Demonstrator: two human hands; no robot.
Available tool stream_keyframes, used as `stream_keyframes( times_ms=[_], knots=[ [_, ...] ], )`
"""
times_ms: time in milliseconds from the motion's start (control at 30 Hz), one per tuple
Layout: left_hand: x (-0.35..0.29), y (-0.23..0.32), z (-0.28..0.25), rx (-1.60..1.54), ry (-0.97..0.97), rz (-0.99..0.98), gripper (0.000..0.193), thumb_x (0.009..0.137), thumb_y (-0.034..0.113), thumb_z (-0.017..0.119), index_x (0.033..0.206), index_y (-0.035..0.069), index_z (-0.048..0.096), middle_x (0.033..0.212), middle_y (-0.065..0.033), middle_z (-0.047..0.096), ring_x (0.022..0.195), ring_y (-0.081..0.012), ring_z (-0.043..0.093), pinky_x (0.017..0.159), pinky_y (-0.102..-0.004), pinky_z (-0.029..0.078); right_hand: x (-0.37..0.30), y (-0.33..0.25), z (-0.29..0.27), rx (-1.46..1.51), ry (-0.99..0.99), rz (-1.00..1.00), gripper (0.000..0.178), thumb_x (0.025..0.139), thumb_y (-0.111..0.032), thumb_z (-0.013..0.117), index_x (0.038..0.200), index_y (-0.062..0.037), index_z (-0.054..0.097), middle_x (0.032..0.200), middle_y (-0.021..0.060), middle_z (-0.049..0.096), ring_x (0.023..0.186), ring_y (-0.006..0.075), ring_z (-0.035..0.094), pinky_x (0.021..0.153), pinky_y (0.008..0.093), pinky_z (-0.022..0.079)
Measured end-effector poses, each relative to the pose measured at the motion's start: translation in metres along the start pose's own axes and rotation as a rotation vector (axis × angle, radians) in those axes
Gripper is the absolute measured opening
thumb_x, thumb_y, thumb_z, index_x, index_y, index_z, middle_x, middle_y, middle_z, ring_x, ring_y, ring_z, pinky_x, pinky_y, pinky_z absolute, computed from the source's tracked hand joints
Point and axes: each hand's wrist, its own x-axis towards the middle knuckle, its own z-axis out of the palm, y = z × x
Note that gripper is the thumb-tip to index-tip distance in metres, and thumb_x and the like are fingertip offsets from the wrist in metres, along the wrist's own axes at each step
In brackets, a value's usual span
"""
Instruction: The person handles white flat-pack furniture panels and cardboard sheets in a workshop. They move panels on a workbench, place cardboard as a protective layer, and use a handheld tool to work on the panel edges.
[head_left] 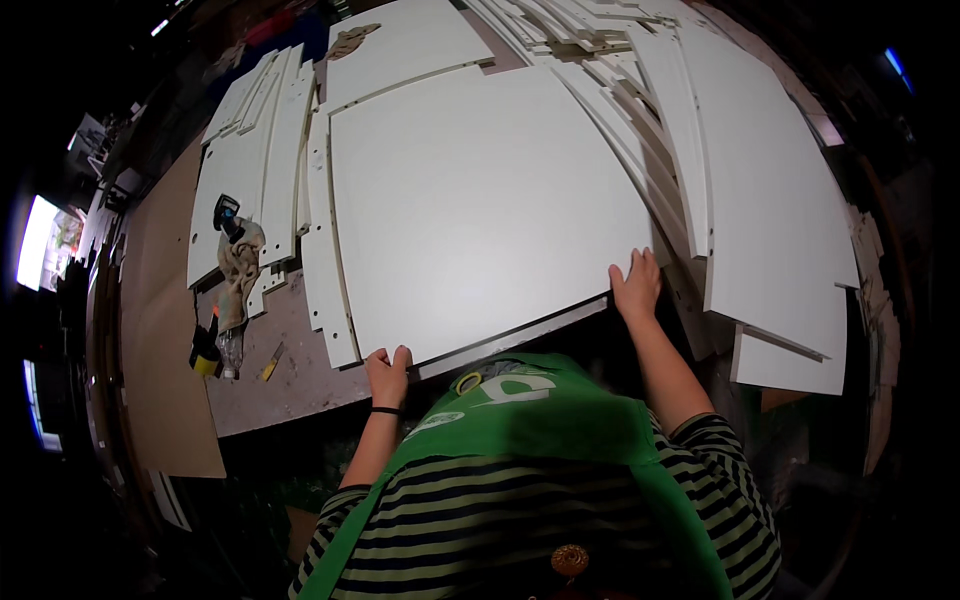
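White panel (490, 210): left hand (387, 374) holding near-left corner, right hand (638, 287) holding near-right corner.

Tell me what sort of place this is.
Probably a furniture or panel workshop: a large white board lies over a worktable, white panels with small holes lie beside it, and a green apron is worn.

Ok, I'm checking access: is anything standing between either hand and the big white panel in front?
Nothing visible: the left hand and the right hand are at the near edge of the white panel. The nearer cloth lies off to the left.
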Motion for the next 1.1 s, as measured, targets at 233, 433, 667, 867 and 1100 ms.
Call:
stream_keyframes(
  times_ms=[233,433,667,867,1100],
  knots=[
    [0.01,0.006,-0.006,-0.461,-0.178,-0.282,0.031,0.088,0.026,0.068,0.065,0.013,0.051,0.056,0.0057,0.046,0.046,-0.0071,0.04,0.048,-0.0252,0.041,0.044,0.031,0.022,0.02,0.085,0.18,0.069,0.087,-0.042,0.06,0.136,0.0038,0.041,0.139,0.026,0.042,0.131,0.039,0.037,0.11,0.0436,0.03],
    [-0.02,0.011,-0.081,-0.464,-0.217,-0.218,0.026,0.09,0.032,0.066,0.099,0.008,0.061,0.084,0.0018,0.058,0.073,-0.0075,0.052,0.065,-0.0257,0.047,0.035,0.034,-0.023,0.105,-0.23,0.31,0.068,0.088,-0.056,0.051,0.129,-0.0011,0.05,0.122,0.0289,0.055,0.113,0.045,0.053,0.097,0.0477,0.042],
    [-0.012,0.065,-0.165,0.144,-0.152,-0.141,0.081,0.095,0.06,0.041,0.115,-0.017,0.056,0.114,-0.0245,0.063,0.106,-0.0292,0.058,0.092,-0.0376,0.043,-0.014,0.034,-0.011,0.565,-0.52,0.397,0.079,0.088,-0.056,0.055,0.117,0.0177,0.053,0.119,0.0309,0.057,0.114,0.0356,0.055,0.097,0.0371,0.042],
    [-0.044,0.077,-0.211,-0.07,-0.153,0.04,0.057,0.097,0.045,0.049,0.099,-0.009,0.064,0.091,-0.0079,0.065,0.084,-0.0139,0.057,0.075,-0.0293,0.046,-0.024,0.014,-0.012,0.604,-0.339,0.291,0.053,0.092,-0.046,0.053,0.083,0.0051,0.064,0.076,0.0179,0.065,0.071,0.0286,0.062,0.069,0.0406,0.046],
    [-0.028,0.022,-0.249,-0.337,-0.216,0.105,0.057,0.1,0.044,0.044,0.109,-0.009,0.061,0.1,-0.0102,0.065,0.087,-0.017,0.059,0.077,-0.03,0.047,-0.063,-0.048,-0.129,0.688,-0.252,0.263,0.047,0.093,-0.043,0.051,0.089,0.0025,0.063,0.077,0.0155,0.063,0.073,0.0254,0.059,0.071,0.0387,0.045]
  ],
)
